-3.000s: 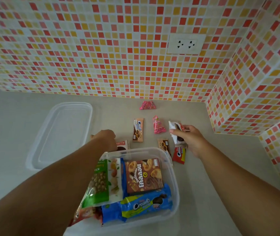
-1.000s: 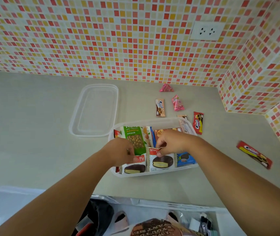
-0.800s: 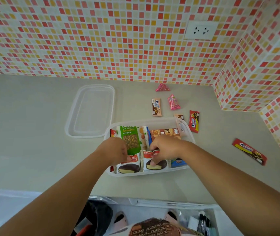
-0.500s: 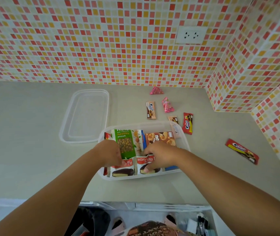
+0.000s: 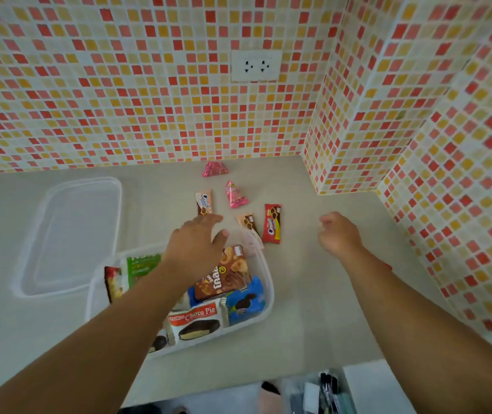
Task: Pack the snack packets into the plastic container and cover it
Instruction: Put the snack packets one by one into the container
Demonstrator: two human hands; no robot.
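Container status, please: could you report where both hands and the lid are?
Left hand open, reaching past container. Right hand loosely curled, holding nothing. Lid off, lying left.

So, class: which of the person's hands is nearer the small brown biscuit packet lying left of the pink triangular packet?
Left. The left hand reaches just below the brown biscuit packet; the right hand is far to its right.

Beige counter with container, lid, loose snack packets.
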